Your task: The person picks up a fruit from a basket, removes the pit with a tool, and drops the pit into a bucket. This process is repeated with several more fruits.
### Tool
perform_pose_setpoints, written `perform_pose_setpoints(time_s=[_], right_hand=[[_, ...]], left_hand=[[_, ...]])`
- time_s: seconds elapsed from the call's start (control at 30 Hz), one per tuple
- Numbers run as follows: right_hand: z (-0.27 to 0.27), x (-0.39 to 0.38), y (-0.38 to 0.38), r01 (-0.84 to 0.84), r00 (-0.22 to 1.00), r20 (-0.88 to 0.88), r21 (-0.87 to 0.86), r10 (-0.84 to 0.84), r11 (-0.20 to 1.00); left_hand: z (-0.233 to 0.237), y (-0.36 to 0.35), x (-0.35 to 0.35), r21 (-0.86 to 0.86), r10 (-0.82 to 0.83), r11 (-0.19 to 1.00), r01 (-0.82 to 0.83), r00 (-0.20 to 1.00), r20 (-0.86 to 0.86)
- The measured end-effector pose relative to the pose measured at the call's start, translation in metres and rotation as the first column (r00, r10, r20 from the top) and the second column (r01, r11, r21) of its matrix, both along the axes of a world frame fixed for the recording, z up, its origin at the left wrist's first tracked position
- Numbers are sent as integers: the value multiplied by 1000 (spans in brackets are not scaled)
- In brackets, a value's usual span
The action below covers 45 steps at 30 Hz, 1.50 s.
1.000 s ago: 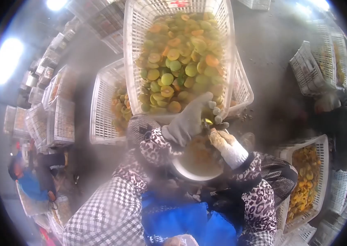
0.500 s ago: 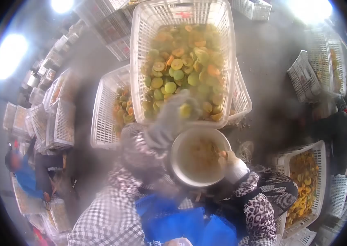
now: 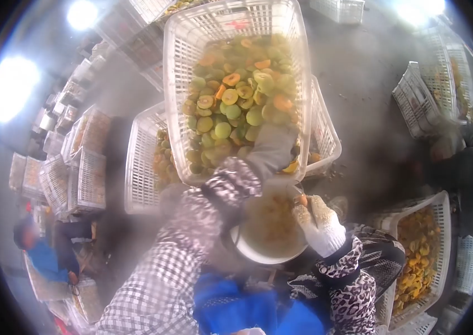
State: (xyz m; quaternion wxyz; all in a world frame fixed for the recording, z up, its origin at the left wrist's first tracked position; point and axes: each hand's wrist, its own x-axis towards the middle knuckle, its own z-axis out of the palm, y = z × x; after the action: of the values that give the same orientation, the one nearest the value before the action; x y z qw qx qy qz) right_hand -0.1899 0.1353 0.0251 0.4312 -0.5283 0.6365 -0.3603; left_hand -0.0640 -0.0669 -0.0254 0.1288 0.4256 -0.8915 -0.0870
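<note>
My left hand (image 3: 274,149), in a grey glove, reaches over the near right part of a white plastic crate (image 3: 170,72). Halved green and orange fruit (image 3: 231,109) fills that crate. The hand is blurred and its fingers do not show clearly; a yellow fruit piece (image 3: 290,166) lies just below it. My right hand (image 3: 321,226), in a white knitted glove, is closed around a small tool with an orange-brown handle (image 3: 302,199), held over the right rim of a white basin (image 3: 264,258). Cloudy brownish liquid (image 3: 273,220) fills the basin, partly covered by my left forearm.
Another crate (image 3: 136,162) of fruit stands lower left, beneath the main one. At right, a crate (image 3: 444,240) holds yellow-orange pieces. Stacked crates (image 3: 88,178) line the left side. A person in blue (image 3: 46,257) sits at left; another person (image 3: 462,184) is at far right.
My left hand has moved right across the crate's near side, its forearm now crossing the basin's upper edge. My right hand stays by the basin rim with the tool. The view has shifted slightly.
</note>
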Motion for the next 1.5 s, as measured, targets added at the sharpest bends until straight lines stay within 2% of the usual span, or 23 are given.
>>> perform_pose_setpoints(time_s=[0.03,0.07,0.13,0.17,0.2,0.27,0.33,0.4,0.47,0.5,0.53,0.6,0.67,0.83,0.9,1.1,1.2,1.33,1.37,1.4,1.43,1.47,1.5], right_hand=[[-3,-1,0,6,1000,-3,2,-6,1000],[-8,-3,0,65,997,-27,-22,-65,998],[-7,-7,2,136,990,-42,-43,-138,990],[1,-10,-1,190,966,156,106,-205,976],[10,-12,-4,205,895,340,258,-288,944],[15,-8,-11,163,805,486,369,-339,915],[6,0,-18,177,703,657,210,-273,962],[29,10,-18,97,712,638,324,-293,941],[30,22,-20,130,851,501,89,-158,987],[21,28,-19,175,909,380,25,-171,984],[15,35,-20,170,911,377,29,-168,985],[9,46,-24,87,984,-88,-515,-154,853],[8,48,-25,13,987,-134,-477,-88,879],[12,58,-28,50,955,-253,-379,-156,924],[7,64,-30,78,959,-224,-384,-175,920],[2,58,-31,-21,936,-339,-330,-98,944],[-4,59,-30,-98,881,-461,-397,-106,913],[-5,57,-28,-185,821,-570,-312,-28,932],[-17,60,-26,-184,821,-571,-307,-26,934],[-35,66,-25,74,994,94,-295,-48,953],[-51,69,-22,269,695,711,-118,-107,956],[-34,68,-23,272,693,712,-111,-114,956],[-1,66,-28,-3,937,348,124,-40,992]], left_hand=[[-11,-6,-9,27,23,999,-30,971,240],[-7,-3,-9,31,16,999,-24,971,237],[16,7,3,150,87,985,-86,996,0],[26,10,8,507,378,842,-184,872,-311],[35,14,18,502,369,845,-183,880,-300],[50,27,47,721,546,563,404,472,-692],[57,45,65,691,526,497,525,451,-721],[56,63,67,638,512,417,647,412,-753],[53,77,54,381,486,430,818,146,-862],[55,84,49,378,490,433,819,139,-861],[60,91,47,363,326,623,693,192,-926],[71,94,48,303,172,787,537,280,-944],[79,89,50,413,831,298,860,-21,-556],[67,82,53,521,854,294,801,24,-520],[62,82,53,671,740,469,574,159,-654],[72,89,53,647,574,685,334,298,-762],[86,90,55,801,794,448,397,236,-561],[87,90,59,831,759,477,286,343,-553],[81,91,61,754,641,603,260,404,-652],[77,92,62,655,506,715,243,467,-725],[76,91,61,660,509,710,244,470,-721],[77,89,60,747,614,619,242,444,-653],[77,87,59,821,708,517,243,417,-570]])
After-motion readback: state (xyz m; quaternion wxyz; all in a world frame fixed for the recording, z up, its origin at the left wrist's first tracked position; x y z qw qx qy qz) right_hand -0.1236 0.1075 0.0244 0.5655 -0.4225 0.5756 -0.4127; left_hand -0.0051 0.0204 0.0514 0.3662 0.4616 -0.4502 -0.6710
